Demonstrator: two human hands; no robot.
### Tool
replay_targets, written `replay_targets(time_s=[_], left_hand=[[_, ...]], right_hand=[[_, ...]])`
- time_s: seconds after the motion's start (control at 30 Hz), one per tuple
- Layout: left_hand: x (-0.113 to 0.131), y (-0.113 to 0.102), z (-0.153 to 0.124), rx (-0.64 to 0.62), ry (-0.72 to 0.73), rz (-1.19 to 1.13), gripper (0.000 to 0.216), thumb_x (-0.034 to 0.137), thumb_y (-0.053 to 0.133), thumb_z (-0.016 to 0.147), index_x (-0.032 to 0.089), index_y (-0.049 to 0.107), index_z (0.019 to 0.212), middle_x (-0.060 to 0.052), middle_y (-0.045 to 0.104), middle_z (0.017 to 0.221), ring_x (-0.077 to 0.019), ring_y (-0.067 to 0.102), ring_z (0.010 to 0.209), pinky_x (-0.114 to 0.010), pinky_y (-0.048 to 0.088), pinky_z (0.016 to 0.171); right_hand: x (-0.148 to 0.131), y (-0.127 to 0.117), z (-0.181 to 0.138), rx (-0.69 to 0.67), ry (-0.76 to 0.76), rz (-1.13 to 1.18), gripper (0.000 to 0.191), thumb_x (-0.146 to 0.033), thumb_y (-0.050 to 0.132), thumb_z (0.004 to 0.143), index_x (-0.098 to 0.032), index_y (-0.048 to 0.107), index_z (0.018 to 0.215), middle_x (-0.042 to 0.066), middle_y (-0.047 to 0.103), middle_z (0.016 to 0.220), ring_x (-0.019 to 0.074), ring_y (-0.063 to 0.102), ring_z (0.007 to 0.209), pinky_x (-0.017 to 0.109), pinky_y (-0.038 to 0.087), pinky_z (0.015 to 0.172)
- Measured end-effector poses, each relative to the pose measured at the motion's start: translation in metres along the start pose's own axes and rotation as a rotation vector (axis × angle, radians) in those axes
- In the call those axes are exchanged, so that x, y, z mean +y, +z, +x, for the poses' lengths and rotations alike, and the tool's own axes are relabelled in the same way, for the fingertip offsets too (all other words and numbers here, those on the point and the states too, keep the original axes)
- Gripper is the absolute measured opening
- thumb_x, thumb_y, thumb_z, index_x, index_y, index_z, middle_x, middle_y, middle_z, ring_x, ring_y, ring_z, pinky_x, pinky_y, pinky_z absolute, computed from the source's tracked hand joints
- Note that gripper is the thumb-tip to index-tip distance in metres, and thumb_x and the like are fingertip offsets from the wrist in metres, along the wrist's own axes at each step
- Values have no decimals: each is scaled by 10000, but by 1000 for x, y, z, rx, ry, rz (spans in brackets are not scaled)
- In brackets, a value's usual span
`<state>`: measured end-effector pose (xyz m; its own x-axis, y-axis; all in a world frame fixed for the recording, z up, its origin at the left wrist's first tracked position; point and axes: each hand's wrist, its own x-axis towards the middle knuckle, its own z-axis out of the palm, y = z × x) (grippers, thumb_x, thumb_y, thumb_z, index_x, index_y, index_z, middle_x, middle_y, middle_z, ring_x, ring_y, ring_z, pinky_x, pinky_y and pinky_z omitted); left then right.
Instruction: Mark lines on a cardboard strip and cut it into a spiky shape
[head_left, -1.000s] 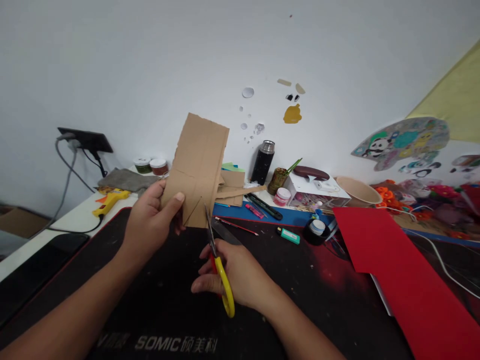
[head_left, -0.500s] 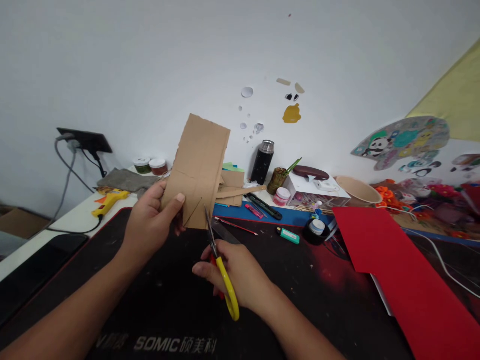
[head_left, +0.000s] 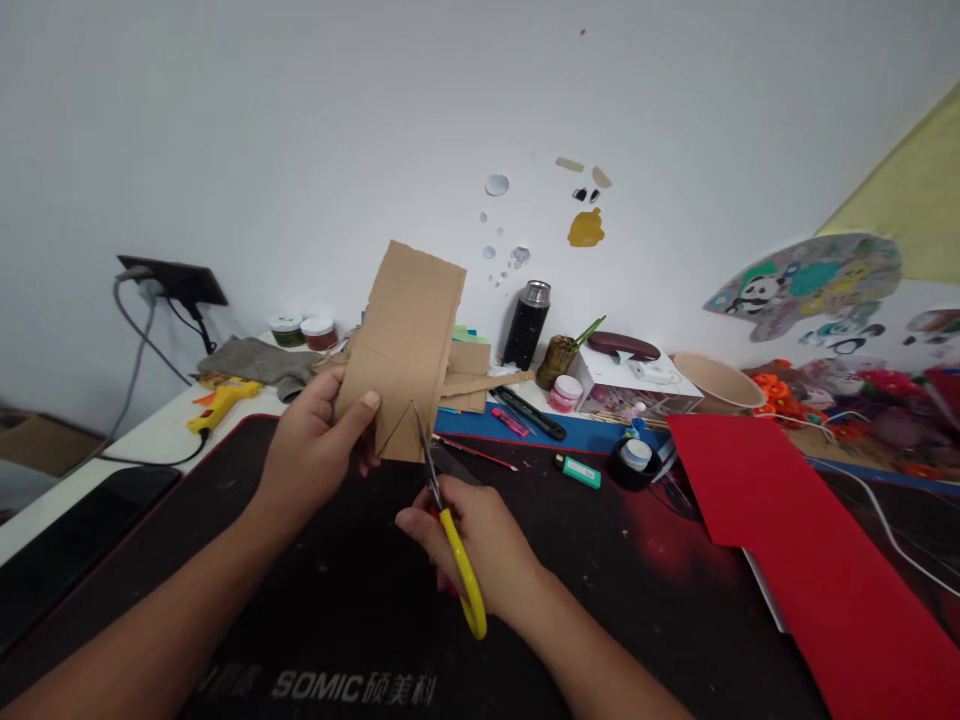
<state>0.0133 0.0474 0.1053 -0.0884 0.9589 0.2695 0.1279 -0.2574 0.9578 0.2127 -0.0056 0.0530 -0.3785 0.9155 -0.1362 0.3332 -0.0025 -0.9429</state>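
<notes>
My left hand (head_left: 315, 455) pinches the lower left part of a brown cardboard piece (head_left: 411, 340) and holds it upright above the desk. My right hand (head_left: 480, 545) is closed round yellow-handled scissors (head_left: 450, 525). The blades point up and bite into the cardboard's bottom edge beside a slanted cut line. Both forearms reach in from the bottom of the view over a black desk mat (head_left: 322, 610).
A red sheet (head_left: 787, 540) lies on the right. Behind stand a black flask (head_left: 527, 325), paint jars (head_left: 304, 331), a yellow glue gun (head_left: 221, 400), cardboard scraps (head_left: 469, 375), a tape roll (head_left: 634, 460), pens, a white box (head_left: 637, 385) and a bowl (head_left: 716, 382). Cables hang from a wall socket (head_left: 172, 282).
The cardboard and both hands have shifted slightly right and down. The scissor blades have pushed further up into the cardboard's bottom edge.
</notes>
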Motion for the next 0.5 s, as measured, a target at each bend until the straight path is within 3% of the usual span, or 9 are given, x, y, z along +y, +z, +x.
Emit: replay_targets(time_s=[0.2, 0.5], left_hand=[[-8, 4, 1, 25, -2, -9, 294, 420, 726, 939, 216, 609, 1115, 83, 613, 527, -153, 588, 375, -230, 450, 337], [-14, 6, 3, 26, -10, 15, 318, 429, 711, 923, 192, 616, 1113, 76, 626, 522, -162, 590, 372, -233, 464, 333]], right_hand=[[0, 2, 3, 33, 55, -16, 258, -427, 724, 1085, -223, 661, 942, -64, 601, 573, 127, 605, 414, 176, 410, 389], [2, 0, 5, 60, 37, -141, 278, -420, 699, 1097, -229, 633, 906, -64, 583, 542, 128, 610, 416, 188, 374, 434]])
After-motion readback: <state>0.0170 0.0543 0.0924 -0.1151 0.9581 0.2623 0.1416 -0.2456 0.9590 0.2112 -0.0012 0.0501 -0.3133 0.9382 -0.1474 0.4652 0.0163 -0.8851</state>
